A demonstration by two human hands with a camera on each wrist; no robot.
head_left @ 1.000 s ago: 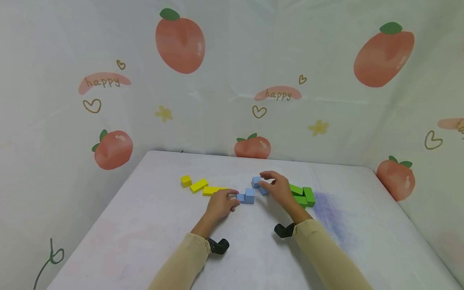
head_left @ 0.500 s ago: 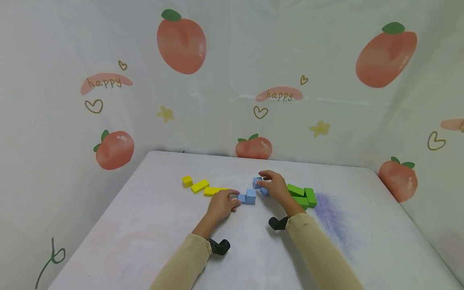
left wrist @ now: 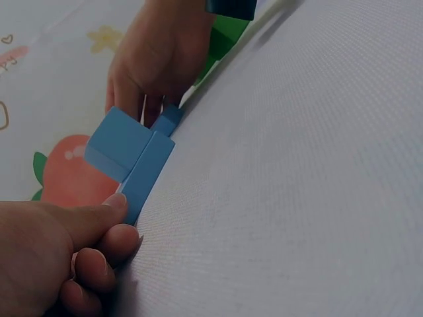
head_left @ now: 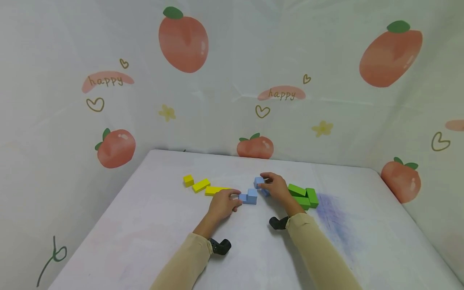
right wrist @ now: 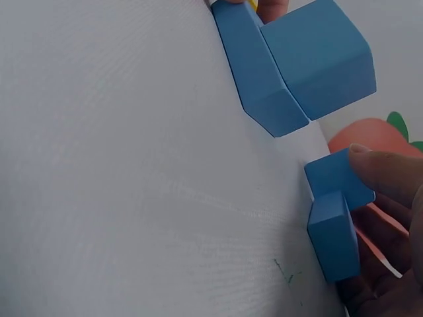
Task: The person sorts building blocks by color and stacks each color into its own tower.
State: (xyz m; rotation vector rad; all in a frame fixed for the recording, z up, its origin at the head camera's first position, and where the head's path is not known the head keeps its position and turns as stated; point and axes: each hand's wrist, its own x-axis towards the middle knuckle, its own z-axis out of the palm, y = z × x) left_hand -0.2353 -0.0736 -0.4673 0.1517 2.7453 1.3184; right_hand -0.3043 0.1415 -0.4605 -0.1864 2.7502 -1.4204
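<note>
We see v. little change vs. half a sec ago; compared w/ 1 sec ago, our R hand [head_left: 277, 189] has its wrist swung slightly in toward the middle, while the blue pieces sit approx. where they were. For the work in hand we'd judge that as fine adjusting or steadying of pieces, not carrying. Our L hand [head_left: 220, 204] is clamped, thumb & fingers, on the L end of the flat blue block [head_left: 243, 200], which lies on the table [head_left: 145, 241] mid-way across, btwn the yellow blocks [head_left: 201, 185] on the L & green blocks [head_left: 311, 197] on the R. Its long axis runs L–R, roughly parallel to the far table edge; its R end points toward the R hand's pieces and bears the upper blue cube [head_left: 252, 195]. Our R hand looks pinched on the far blue cube [right wrist: 336, 175]: thumb on it, index curled over toward the far side, tho the far contact's hidden. That cube has no clear long axis. Just beside it is the small blue block [right wrist: 334, 238], partly behind the R hand in the head view, lying aslant to the flat one; can't tell its exact angle, or if it touches the cube.
</note>
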